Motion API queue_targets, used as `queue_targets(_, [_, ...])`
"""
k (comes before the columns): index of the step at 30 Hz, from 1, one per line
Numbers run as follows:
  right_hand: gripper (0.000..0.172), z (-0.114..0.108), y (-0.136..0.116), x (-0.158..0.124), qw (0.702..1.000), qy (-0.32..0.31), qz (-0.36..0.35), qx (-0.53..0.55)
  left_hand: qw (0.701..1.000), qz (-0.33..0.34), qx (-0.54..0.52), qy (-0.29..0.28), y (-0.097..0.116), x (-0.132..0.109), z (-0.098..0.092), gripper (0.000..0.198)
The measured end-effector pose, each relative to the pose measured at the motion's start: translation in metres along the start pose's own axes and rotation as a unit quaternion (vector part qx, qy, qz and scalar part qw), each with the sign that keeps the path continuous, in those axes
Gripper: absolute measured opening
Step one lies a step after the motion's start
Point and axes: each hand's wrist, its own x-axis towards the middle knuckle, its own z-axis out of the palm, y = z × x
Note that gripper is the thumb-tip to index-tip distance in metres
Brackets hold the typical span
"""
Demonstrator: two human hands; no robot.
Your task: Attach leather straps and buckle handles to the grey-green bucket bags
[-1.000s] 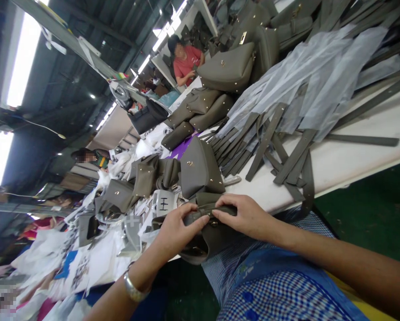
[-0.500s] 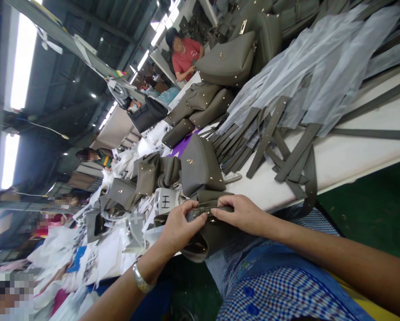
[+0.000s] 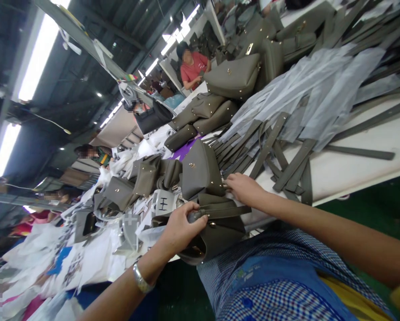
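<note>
My left hand (image 3: 183, 225) pinches the end of a flat strap (image 3: 224, 211) on an olive-grey handbag (image 3: 225, 234). This handbag lies at the table's edge, tilted, with its opening toward the lower left. Beyond it, my right hand (image 3: 245, 188) is low over the tabletop, apart from the strap. Its fingers are bent together at the corner of a standing olive handbag (image 3: 201, 171) with a gold clasp. Something small and pale shows at those fingertips, too small to name.
Olive straps (image 3: 270, 138), partly in clear plastic sleeves (image 3: 293, 93), spread over the white table (image 3: 360, 171) on the right. More handbags (image 3: 233, 76) are piled behind. Bags and white wrapping (image 3: 109, 249) cover the left side. A person in a red shirt (image 3: 195, 67) works farther back.
My right hand has let go of the strap and moved up and away to the tabletop beside the standing handbag. My left hand keeps its pinch. The view has shifted slightly.
</note>
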Motion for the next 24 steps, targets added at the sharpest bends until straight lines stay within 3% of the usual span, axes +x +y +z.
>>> queue_targets(6, [0.023, 0.015, -0.001, 0.023, 0.995, -0.048, -0.014, -0.081, 1.0, 0.001, -0.002, 0.015, -0.003, -0.002, 0.0, 0.017])
queue_targets(12, [0.049, -0.023, 0.019, 0.008, 0.995, -0.027, -0.007, -0.091, 0.999, 0.016, -0.021, 0.023, -0.007, 0.0, -0.001, 0.018])
queue_targets(14, [0.051, -0.038, 0.028, -0.007, 0.999, -0.001, 0.018, -0.034, 0.999, 0.025, -0.025, 0.03, -0.008, 0.001, -0.001, 0.017])
queue_targets(16, [0.048, -0.05, 0.032, -0.024, 0.992, 0.033, 0.046, 0.109, 0.998, 0.034, -0.03, 0.032, -0.01, 0.001, -0.001, 0.017])
queue_targets(20, [0.06, -0.058, 0.013, -0.054, 0.897, 0.08, 0.039, 0.433, 0.997, 0.05, -0.037, 0.035, -0.013, 0.003, 0.0, 0.017])
queue_targets(22, [0.057, -0.054, -0.008, -0.064, 0.848, 0.078, 0.061, 0.521, 0.997, 0.058, -0.039, 0.038, -0.015, 0.003, 0.0, 0.017])
queue_targets(24, [0.046, -0.049, -0.031, -0.07, 0.818, 0.054, 0.104, 0.563, 0.996, 0.066, -0.038, 0.043, -0.016, 0.004, 0.001, 0.017])
